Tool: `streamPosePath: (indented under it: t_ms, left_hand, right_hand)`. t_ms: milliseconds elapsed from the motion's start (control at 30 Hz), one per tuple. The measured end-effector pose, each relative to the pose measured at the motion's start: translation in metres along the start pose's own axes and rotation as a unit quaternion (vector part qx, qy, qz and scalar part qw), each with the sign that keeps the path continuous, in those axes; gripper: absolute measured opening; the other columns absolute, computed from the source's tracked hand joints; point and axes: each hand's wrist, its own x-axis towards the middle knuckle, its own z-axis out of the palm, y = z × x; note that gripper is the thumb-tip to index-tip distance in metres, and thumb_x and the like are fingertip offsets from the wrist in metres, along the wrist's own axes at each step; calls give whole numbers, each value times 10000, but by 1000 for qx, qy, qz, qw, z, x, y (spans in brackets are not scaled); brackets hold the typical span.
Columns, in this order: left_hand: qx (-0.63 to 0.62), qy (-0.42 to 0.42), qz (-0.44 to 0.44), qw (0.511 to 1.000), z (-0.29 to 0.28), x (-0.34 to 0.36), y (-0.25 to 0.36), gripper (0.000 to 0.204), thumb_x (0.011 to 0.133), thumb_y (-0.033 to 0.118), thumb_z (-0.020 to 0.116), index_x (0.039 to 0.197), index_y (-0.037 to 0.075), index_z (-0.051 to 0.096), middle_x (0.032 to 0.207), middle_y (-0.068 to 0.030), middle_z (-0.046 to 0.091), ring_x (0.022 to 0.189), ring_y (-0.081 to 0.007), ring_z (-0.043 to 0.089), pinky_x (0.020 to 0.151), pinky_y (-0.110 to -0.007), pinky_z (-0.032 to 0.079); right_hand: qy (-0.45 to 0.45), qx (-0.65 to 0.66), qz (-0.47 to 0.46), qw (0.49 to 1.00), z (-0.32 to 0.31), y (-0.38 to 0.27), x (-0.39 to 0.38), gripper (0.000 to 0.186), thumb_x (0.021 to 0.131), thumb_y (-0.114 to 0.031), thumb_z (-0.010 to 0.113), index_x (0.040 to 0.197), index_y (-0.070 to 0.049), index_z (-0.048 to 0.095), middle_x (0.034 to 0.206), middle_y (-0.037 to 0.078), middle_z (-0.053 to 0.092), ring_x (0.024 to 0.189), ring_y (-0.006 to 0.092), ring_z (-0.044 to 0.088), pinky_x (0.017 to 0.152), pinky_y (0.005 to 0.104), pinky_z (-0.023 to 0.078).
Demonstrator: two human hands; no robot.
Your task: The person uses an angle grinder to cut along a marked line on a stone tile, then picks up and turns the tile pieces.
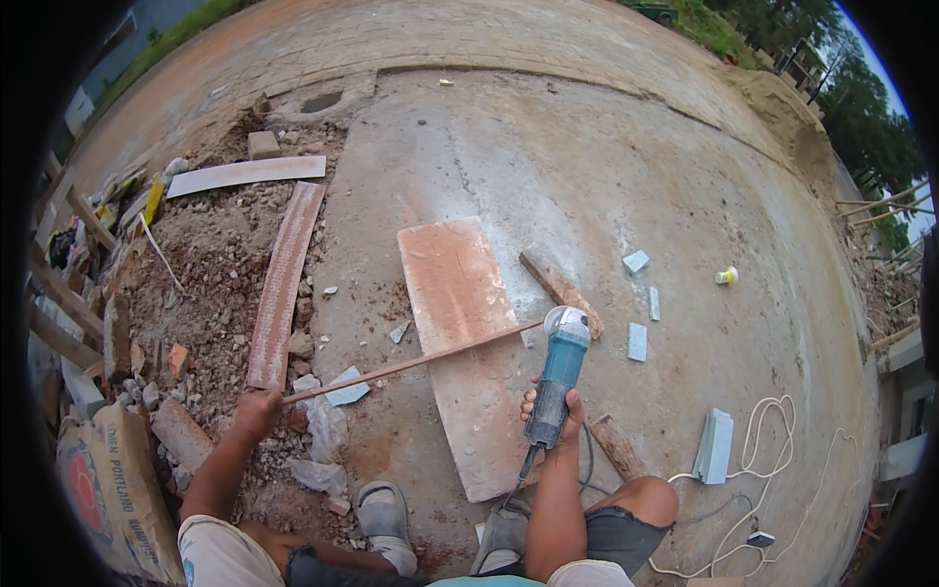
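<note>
My left hand (257,415) is closed around the near-left end of a long, thin reddish-brown strip (411,363). Its narrow edge faces up, and it slants across a large dusty reddish slab (452,269) on the ground. In my right hand (556,416) is a teal and grey angle grinder (559,364), fingers wrapped round its body. The grinder's metal head sits at the strip's far-right end; whether the disc touches the strip cannot be made out. Under the grinder's head lies a short wooden block (562,292).
Pale tile offcuts (637,341) lie right of the grinder, near a yellow-white cup (727,277). A white cord (758,460) loops at the lower right beside stacked tile pieces (714,446). Rubble, a long tile strip (284,293) and a cement bag (115,489) are left.
</note>
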Motion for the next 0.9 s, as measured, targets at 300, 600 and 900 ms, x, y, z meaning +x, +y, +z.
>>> streamPosePath:
  t_ms: [300, 600, 900]
  left_hand:
    - [54, -3, 130, 990, -1, 53, 134, 605, 759, 66, 556, 1351, 106, 441, 997, -160, 558, 905, -307, 565, 757, -420, 426]
    - [-61, -174, 98, 978, -26, 65, 218, 960, 658, 333, 798, 1413, 19, 294, 1139, -191, 519, 1034, -362, 534, 876, -459, 411]
    - [-461, 39, 193, 865, -53, 105, 370, 518, 828, 230, 696, 1234, -28, 503, 1135, -228, 581, 1034, -383, 578, 895, -423, 462]
  right_hand:
    - [33, -59, -70, 995, 30, -56, -12, 818, 755, -566, 684, 1232, 45, 421, 913, 171, 572, 769, 273, 619, 674, 387, 551]
    - [68, -139, -47, 987, 61, -120, -41, 726, 791, -483, 686, 1221, 49, 444, 934, 185, 600, 776, 277, 640, 675, 393, 564]
    - [90, -154, -39, 983, 46, -86, -61, 639, 833, -411, 667, 1225, 43, 446, 953, 199, 620, 809, 280, 658, 712, 411, 566]
